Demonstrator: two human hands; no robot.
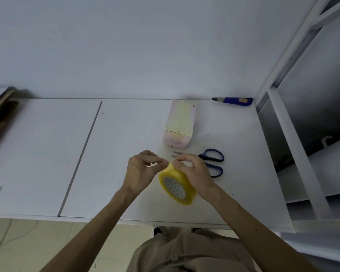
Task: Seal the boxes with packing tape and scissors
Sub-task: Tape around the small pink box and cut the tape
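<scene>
Pinching the tape roll (178, 183) with left grip (140, 171) and right grip (193, 170), we see its core axis pointing toward us.

Count on counter (126, 134):
- Tape roll (178, 186): 1, at the fingers (159, 160).
- Hands: 2, the left hand (141, 171) and the right hand (194, 171), both with fingers on the roll.
- Box (180, 122): 1, beyond the fingers, apart from them.
- Scissors (212, 160): 1 pair, just right of the fingers, partly hidden behind them.
- Knife (235, 100): 1, far beyond the fingers and to their right.
- Counter panels: 2, with the seam well left of the fingers.
</scene>
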